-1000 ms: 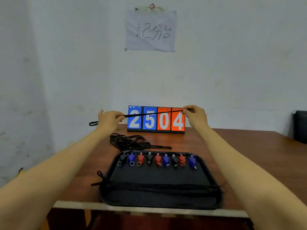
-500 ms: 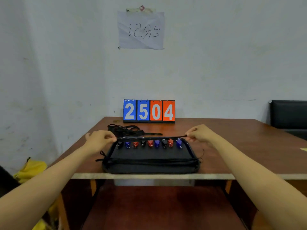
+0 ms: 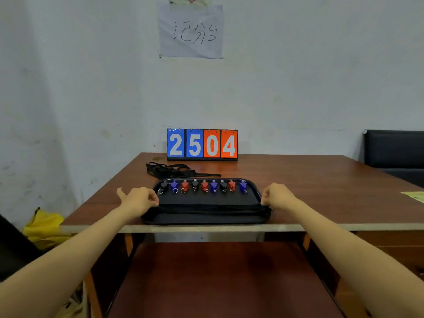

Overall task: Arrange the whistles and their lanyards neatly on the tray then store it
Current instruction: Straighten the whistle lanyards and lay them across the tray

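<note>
The left hand [image 3: 140,199] and right hand [image 3: 278,196] each pinch an end of a limp, light lanyard [image 3: 206,208] stretched across the tray's [image 3: 206,222] near half, likely lying straight only when held taut by its ends.

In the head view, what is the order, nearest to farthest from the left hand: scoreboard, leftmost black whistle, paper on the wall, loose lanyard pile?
1. Black whistle, on the tray, just right of the left hand.
2. Lanyard pile, on the table behind the tray.
3. Scoreboard, at the table's back edge.
4. Paper, high on the wall.
</note>
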A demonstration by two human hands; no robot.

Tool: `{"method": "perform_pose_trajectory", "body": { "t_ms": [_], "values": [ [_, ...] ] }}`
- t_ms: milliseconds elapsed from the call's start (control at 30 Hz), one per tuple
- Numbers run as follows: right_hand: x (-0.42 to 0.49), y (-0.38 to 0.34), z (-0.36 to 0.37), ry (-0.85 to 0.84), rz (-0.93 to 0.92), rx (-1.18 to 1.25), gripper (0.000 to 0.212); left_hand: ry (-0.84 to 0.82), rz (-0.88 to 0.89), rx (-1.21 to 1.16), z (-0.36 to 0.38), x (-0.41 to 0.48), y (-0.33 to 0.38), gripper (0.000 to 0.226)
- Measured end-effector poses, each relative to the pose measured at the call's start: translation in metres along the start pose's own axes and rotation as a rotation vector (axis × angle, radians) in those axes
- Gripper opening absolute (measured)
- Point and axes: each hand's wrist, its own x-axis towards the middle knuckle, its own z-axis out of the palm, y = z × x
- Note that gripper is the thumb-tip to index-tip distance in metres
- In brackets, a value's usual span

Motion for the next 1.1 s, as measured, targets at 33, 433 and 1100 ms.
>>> {"method": "perform_pose_trajectory", "body": {
  "t_ms": [33, 433, 1100],
  "values": [
    [0.0, -0.001, 0.0, -0.009, -0.005, -0.017, 0.014, -0.002, -0.003, 0.004, 0.001, 0.0, -0.002, 0.012],
    [0.0, -0.005, 0.004, 0.036, -0.041, -0.231, 0.014, 0.012, 0.052, 0.131, 0.002, 0.003, -0.004, 0.015],
    [0.037, -0.116, 0.023, -0.035, -0.419, 0.088, 0.014, 0.091, 0.255, -0.039, -0.003, 0.062, 0.049, 0.035]
  ]
}}
